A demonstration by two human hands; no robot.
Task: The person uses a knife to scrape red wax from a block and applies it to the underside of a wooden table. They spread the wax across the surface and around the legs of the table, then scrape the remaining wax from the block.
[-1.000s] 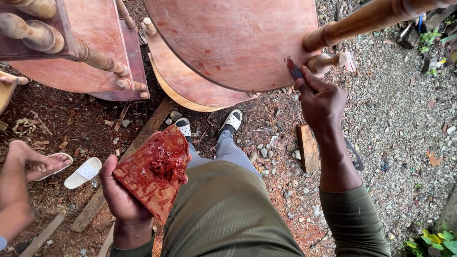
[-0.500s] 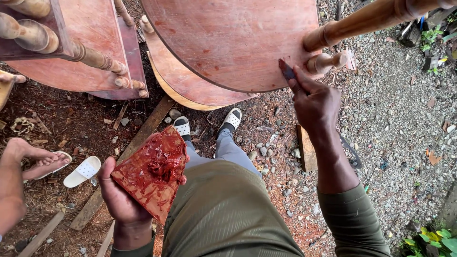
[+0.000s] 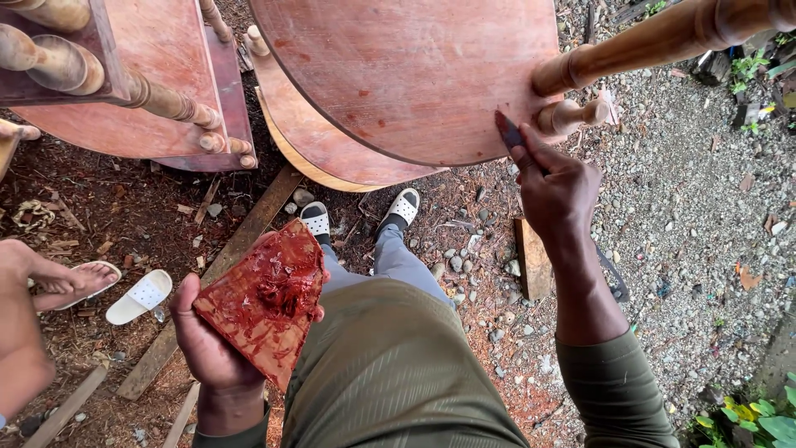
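Filler, a dark red paste, lies smeared on the flat reddish board point(image 3: 264, 309) that the left hand point(image 3: 207, 348) holds firmly from below, left of and below the round reddish-brown wooden tabletop point(image 3: 406, 75). The right hand point(image 3: 557, 189) closes around a small narrow-bladed putty knife point(image 3: 507, 133), its tip touching the tabletop's lower edge beside a turned wooden leg point(image 3: 655, 37). Several darker spots on the tabletop look already filled; the edge seems in work. Under the tabletop is bare earth with wood chips, to its right grey gravel point(image 3: 696, 224).
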